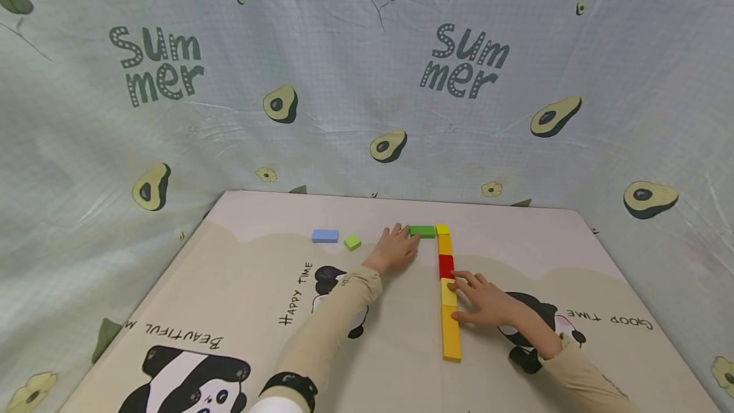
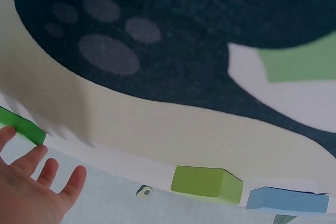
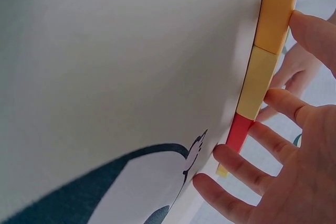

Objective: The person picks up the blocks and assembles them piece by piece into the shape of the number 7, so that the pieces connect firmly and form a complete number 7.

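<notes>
A row of blocks runs away from the front in the head view: a long orange block (image 1: 451, 340), a pale yellow block (image 1: 448, 295), a red block (image 1: 445, 266), an orange-yellow block (image 1: 444, 245) and a small yellow block (image 1: 442, 229). My right hand (image 1: 486, 301) lies along the row's right side, fingers spread; thumb and fingertips touch the orange, pale yellow and red blocks. Left of the row's far end is a green block (image 1: 423, 232), slightly apart from it. Fingertips of my left hand (image 1: 395, 250) touch that green block, the other fingers outstretched.
Left of my left hand lie a light green block (image 1: 352, 242) and a blue block (image 1: 325, 236). The table (image 1: 395, 349) has a panda-print cover. Behind it hangs an avocado-print sheet (image 1: 332, 50).
</notes>
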`<state>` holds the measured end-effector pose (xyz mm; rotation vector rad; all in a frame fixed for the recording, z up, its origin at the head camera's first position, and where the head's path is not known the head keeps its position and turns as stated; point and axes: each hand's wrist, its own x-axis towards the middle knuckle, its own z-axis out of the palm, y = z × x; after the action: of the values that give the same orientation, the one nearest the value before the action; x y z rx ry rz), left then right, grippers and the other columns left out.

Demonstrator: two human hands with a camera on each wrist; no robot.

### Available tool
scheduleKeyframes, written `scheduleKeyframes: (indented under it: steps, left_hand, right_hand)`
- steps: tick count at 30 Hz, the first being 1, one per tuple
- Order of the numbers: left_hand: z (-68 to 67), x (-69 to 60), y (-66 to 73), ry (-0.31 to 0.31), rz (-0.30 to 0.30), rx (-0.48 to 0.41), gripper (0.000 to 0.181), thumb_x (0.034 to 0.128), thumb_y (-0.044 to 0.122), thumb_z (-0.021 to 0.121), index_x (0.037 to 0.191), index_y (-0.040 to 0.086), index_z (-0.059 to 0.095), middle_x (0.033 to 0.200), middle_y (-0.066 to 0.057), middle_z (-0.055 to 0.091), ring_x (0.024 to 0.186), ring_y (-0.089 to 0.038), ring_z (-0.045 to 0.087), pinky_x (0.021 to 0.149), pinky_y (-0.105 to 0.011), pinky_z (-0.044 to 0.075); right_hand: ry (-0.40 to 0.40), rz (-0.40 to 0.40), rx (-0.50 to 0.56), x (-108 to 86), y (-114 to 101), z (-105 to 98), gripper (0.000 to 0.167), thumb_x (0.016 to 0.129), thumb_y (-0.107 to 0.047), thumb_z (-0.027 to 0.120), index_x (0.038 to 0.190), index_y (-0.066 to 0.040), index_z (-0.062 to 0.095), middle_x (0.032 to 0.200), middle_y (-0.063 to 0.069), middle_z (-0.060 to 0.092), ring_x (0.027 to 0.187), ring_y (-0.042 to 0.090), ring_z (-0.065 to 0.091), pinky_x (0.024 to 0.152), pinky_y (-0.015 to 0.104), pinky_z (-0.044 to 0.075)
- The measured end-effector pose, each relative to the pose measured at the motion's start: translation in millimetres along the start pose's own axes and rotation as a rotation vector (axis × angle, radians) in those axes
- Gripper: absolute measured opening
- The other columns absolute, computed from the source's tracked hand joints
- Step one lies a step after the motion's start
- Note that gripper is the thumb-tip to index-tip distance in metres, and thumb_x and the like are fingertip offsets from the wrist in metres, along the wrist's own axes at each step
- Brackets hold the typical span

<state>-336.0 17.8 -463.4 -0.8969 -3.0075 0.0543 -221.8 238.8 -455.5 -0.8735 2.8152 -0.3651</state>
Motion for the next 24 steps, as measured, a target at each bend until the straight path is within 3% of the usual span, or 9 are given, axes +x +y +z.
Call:
scheduleKeyframes:
  steps: [1,4,7,8,12,24]
  left_hand:
    - [10.9,6.2,-4.1,0.032,0.015,0.006,0.044,0.0956,0.041,0.028,0.137,0.028,0.034,0.141,-0.007,0.035,0.131,-0.026,0.03,0.102,-0.047,0.03]
    - [17.7,12.2,-6.8,0.027,0.016,0.01,0.045,0.0954,0.043,0.025,0.138,0.03,0.031,0.142,-0.005,0.035,0.132,-0.025,0.028,0.102,-0.046,0.029]
    - [11.7,9.0,-4.2,0.016,0.011,0.0,0.044,0.0956,0.04,0.029,0.138,0.028,0.032,0.142,-0.006,0.035,0.132,-0.025,0.029,0.103,-0.047,0.029]
    - [1.0,3.5,-0.1,-0.016,-0.004,-0.005,0.043,0.095,0.037,0.034,0.137,0.026,0.034,0.142,-0.007,0.035,0.131,-0.026,0.03,0.103,-0.047,0.029]
    - [-8.1,-5.7,4.5,-0.006,-0.01,0.024,0.042,0.0951,0.034,0.036,0.136,0.025,0.035,0.141,-0.006,0.036,0.13,-0.026,0.032,0.102,-0.046,0.031]
    - [-8.6,-5.7,4.4,-0.022,-0.011,0.049,0.044,0.0961,0.035,0.032,0.139,0.025,0.031,0.145,-0.005,0.031,0.132,-0.026,0.03,0.103,-0.046,0.03]
  right_hand:
    - [0.001,-0.001,0.0,-0.1,0,0,0.055,0.078,-0.05,0.059,0.119,-0.015,0.048,0.135,0.014,0.034,0.111,0.032,0.041,0.087,0.053,0.041]
    - [0.006,-0.006,-0.001,-0.3,1,0,0.054,0.078,-0.049,0.059,0.118,-0.015,0.048,0.135,0.013,0.035,0.111,0.031,0.041,0.087,0.052,0.041]
    - [0.009,-0.011,-0.006,-0.4,1,1,0.054,0.078,-0.049,0.059,0.118,-0.015,0.048,0.134,0.013,0.035,0.11,0.031,0.041,0.086,0.051,0.042]
    - [0.01,-0.012,-0.007,-0.4,1,1,0.054,0.078,-0.049,0.059,0.118,-0.015,0.048,0.134,0.013,0.035,0.11,0.031,0.041,0.086,0.051,0.042]
    - [0.011,-0.014,-0.009,-0.5,1,1,0.054,0.078,-0.049,0.059,0.118,-0.015,0.048,0.134,0.013,0.035,0.11,0.031,0.041,0.086,0.052,0.042]
    - [0.01,-0.027,-0.021,-0.7,1,0,0.054,0.079,-0.048,0.059,0.118,-0.013,0.047,0.134,0.014,0.035,0.11,0.032,0.041,0.085,0.052,0.042]
